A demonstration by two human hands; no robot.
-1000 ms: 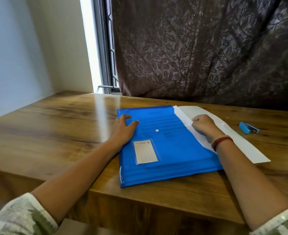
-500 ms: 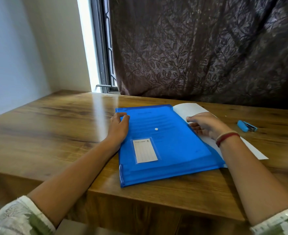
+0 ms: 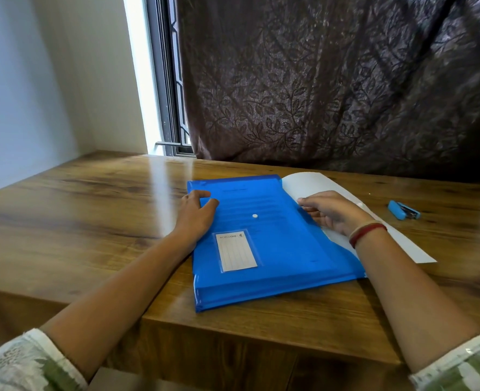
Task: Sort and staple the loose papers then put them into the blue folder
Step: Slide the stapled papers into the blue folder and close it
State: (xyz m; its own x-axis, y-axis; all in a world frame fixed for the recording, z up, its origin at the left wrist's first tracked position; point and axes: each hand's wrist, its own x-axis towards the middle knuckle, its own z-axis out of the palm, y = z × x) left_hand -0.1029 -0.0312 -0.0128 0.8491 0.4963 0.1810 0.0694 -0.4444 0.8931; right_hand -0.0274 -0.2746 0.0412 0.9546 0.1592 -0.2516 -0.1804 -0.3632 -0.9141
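Wood table, dark curtain behind, window at far left. Head view: blue folder lies flat, its near corner close to the table's front edge. Printed pages show thru it, so sorting, stapling & loading look done. To do: close the white flap, folded out to the rt. Left hand has fingers loosely bent, pressing the folder's left edge, gripping nothing. Right hand is relaxed, fingertips at the folder mouth. Stapler sits apart on the rt. Bare wood on the left & behind gives room.
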